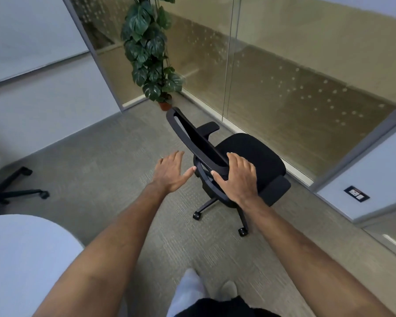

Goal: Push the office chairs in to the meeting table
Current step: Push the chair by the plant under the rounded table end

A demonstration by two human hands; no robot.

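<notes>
A black office chair (249, 154) on castors stands on the carpet near the glass wall, its seat facing away from me toward the right. My right hand (237, 177) lies over the near end of the chair's backrest top, fingers curled on the frame. My left hand (173, 171) hovers open just left of the backrest, fingers spread, not touching it. The rounded corner of the white meeting table (21, 259) fills the lower left, behind and left of the chair.
A second black chair's base and castors (12, 191) show at the left edge. A tall potted plant (150, 53) stands in the corner behind the chair. Glass partitions (284, 76) run along the right; grey carpet lies between chair and table.
</notes>
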